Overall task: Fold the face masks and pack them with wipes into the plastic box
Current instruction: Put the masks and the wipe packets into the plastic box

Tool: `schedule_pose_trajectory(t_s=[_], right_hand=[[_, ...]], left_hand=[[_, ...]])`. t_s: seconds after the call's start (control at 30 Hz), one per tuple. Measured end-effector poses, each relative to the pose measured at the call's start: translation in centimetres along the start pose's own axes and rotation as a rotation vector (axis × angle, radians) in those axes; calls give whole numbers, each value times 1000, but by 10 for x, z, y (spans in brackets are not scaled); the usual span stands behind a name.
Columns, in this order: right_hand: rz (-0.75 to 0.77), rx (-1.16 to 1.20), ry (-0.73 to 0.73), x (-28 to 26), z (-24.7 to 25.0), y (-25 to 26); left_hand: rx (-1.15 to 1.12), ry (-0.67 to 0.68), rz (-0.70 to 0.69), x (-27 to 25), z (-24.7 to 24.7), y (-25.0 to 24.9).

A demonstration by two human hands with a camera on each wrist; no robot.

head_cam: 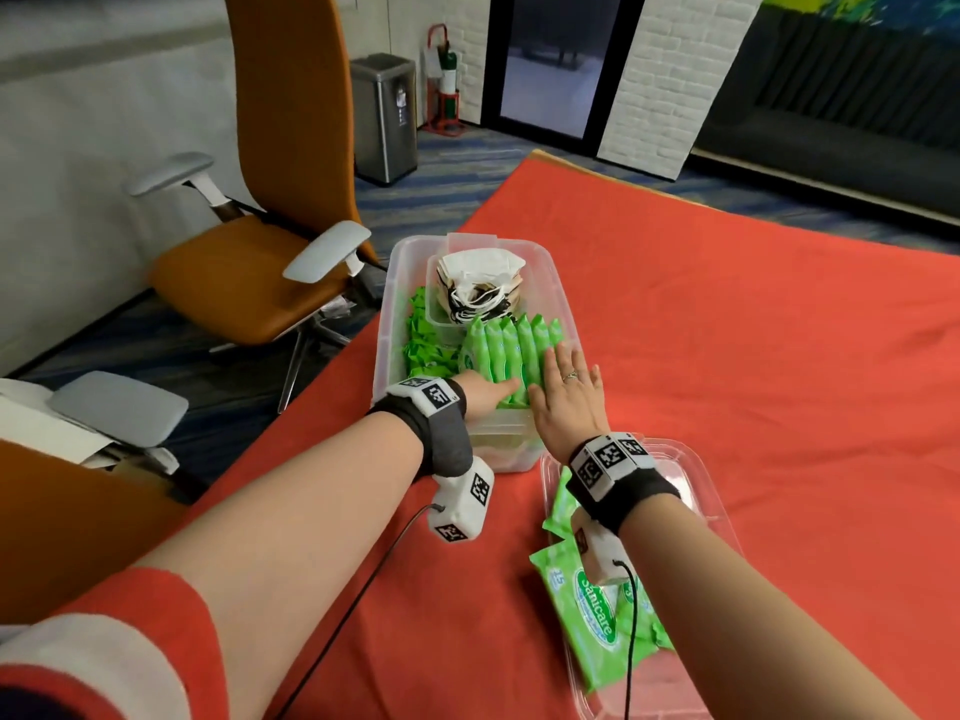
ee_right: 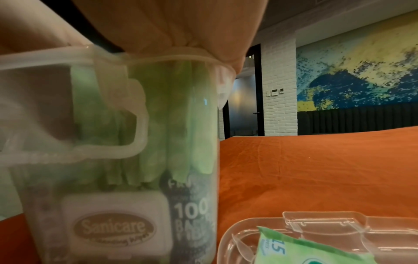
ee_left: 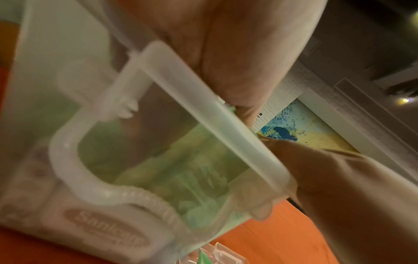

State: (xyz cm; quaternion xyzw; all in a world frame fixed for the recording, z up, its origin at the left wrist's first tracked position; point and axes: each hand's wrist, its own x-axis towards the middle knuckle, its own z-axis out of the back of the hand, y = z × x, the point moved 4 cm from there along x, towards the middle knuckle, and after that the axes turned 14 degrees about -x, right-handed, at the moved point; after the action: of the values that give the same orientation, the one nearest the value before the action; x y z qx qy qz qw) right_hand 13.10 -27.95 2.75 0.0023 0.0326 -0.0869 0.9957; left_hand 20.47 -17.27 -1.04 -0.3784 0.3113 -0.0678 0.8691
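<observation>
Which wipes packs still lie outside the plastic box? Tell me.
The wipes packs lying flat on the clear lid beside the plastic box; the others stand upright inside it.

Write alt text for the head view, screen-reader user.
Both hands, left hand and right hand, press flat on a row of upright green wipe packs inside a clear plastic box on a red cloth. Folded face masks sit in a smaller tray at the box's far end. More wipe packs lie on a clear lid under the right forearm.
</observation>
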Motion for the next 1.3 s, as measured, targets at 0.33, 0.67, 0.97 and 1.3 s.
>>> schedule_pose_trajectory(t_s=[0.33, 0.67, 0.97, 1.3], right_hand=[[-22, 116, 69, -1, 4, -3], [-32, 442, -15, -29, -2, -47], [-143, -75, 435, -102, -79, -106], [-454, 185, 504, -145, -127, -127]], left_hand=[[48, -48, 127, -30, 12, -4], [196, -321, -36, -55, 11, -16], [212, -537, -502, -97, -27, -20], [81, -131, -442, -106, -148, 43]])
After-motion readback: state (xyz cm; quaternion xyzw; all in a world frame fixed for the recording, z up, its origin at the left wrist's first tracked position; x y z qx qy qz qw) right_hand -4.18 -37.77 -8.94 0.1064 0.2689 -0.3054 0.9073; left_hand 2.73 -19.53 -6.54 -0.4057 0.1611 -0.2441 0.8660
